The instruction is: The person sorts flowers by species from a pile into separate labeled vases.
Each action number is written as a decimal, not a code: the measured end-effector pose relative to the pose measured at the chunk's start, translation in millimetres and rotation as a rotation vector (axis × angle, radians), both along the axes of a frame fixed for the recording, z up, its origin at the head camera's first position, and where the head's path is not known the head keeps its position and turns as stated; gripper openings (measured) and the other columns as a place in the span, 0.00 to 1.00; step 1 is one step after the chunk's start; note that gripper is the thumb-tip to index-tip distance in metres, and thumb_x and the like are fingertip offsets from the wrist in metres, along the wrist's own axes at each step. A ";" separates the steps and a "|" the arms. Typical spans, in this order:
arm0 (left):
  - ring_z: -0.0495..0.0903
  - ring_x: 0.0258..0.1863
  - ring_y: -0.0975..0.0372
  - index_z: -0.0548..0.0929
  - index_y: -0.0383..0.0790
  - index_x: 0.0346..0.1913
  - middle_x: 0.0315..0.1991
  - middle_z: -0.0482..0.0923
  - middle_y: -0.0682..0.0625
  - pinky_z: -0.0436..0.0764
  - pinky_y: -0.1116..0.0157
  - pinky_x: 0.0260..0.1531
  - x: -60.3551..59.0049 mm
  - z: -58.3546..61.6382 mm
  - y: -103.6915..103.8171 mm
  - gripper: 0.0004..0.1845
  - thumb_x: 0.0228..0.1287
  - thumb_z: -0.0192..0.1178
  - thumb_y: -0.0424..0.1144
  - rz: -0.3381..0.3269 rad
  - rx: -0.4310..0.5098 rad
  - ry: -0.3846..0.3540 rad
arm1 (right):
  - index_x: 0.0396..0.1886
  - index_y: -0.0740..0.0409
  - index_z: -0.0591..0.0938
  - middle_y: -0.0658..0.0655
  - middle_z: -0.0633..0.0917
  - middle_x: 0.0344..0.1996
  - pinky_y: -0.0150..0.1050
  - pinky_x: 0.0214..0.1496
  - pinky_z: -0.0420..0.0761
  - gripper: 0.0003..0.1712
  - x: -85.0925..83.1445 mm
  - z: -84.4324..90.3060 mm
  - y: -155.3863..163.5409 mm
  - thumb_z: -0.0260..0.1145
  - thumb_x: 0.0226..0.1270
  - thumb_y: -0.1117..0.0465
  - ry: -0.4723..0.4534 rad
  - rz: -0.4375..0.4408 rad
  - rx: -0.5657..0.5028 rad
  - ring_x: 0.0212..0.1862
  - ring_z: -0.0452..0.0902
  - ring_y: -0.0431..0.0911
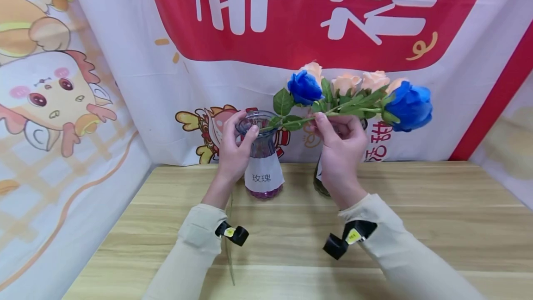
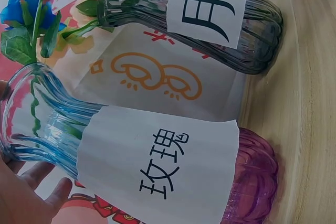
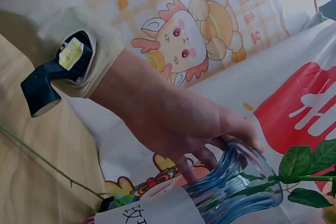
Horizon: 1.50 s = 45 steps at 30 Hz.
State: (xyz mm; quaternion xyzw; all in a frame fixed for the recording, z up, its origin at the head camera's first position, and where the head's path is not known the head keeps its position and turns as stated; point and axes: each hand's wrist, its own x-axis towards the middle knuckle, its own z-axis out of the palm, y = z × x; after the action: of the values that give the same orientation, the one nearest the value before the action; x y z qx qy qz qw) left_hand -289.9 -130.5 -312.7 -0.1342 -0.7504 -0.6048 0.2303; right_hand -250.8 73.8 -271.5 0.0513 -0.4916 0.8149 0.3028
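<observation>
Glass is the weak point here: the left hand (image 1: pixel 235 152) curls round the neck of the ribbed vase (image 1: pixel 263 161) — the one with the white label and purple base — and steadies it on the bench (image 1: pixel 416 226), while the right hand (image 1: pixel 341 145) pinches the green stem (image 1: pixel 291 123) of a blue rose (image 1: pixel 410 105) and holds it nearly level, cut end at the vase mouth. The left grip is wrapped close about the rim with the fingertips near the opening; the right grip is a tight pinch on the stem alone, well back from the end. In my judgement the main risk is the angle — a stem lying this flat may catch on the fluted lip rather than drop in, and a push along it could tip the tall, narrow vase toward the backdrop. The leaves (image 1: pixel 283 102) close to the mouth could snag on the rim, or on the left fingers crowding it. A second vase (image 2: pixel 210 19) stands just beside, behind the right hand, carrying another blue rose (image 1: pixel 305 88) and peach ones (image 1: pixel 360 81); the right wrist might knock it, or the heavy bloom swing into those flowers. A loose stem (image 1: pixel 230 249) lies on the bench under the left forearm and could be swept off by the sleeve.
</observation>
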 end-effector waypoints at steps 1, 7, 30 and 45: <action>0.69 0.74 0.49 0.68 0.42 0.78 0.79 0.62 0.43 0.75 0.44 0.74 0.0 -0.1 0.2 0.30 0.78 0.59 0.44 -0.002 0.003 0.001 | 0.40 0.53 0.81 0.53 0.91 0.38 0.41 0.49 0.92 0.09 -1.1 0.2 -1.8 0.74 0.70 0.65 -0.006 -0.007 0.020 0.37 0.90 0.43; 0.70 0.73 0.50 0.68 0.43 0.78 0.78 0.62 0.43 0.76 0.43 0.73 0.9 0.6 1.9 0.30 0.78 0.59 0.45 -0.010 0.013 0.005 | 0.39 0.52 0.81 0.54 0.92 0.37 0.41 0.48 0.92 0.09 -8.5 3.0 -7.4 0.75 0.70 0.64 0.030 -0.036 0.082 0.37 0.90 0.43; 0.70 0.74 0.50 0.68 0.43 0.78 0.79 0.63 0.44 0.76 0.43 0.72 1.0 -1.6 0.8 0.31 0.77 0.60 0.45 0.020 0.007 0.008 | 0.42 0.58 0.88 0.53 0.87 0.43 0.35 0.42 0.81 0.11 -32.1 -7.5 -48.7 0.76 0.71 0.55 -0.169 -0.070 0.366 0.44 0.81 0.43; 0.70 0.74 0.51 0.68 0.46 0.79 0.79 0.62 0.45 0.75 0.43 0.73 0.9 -1.0 0.5 0.31 0.77 0.60 0.46 0.016 0.005 0.002 | 0.59 0.51 0.90 0.55 0.91 0.56 0.47 0.65 0.86 0.17 -24.8 -34.5 -47.5 0.72 0.75 0.53 -0.371 0.140 0.381 0.59 0.86 0.48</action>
State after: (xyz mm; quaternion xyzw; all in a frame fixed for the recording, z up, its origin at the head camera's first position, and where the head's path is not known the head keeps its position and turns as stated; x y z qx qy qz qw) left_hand -289.0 -130.0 -313.7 -0.1283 -0.7497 -0.6048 0.2361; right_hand -275.6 26.3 -305.9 -0.0091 -0.6784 0.7221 0.1352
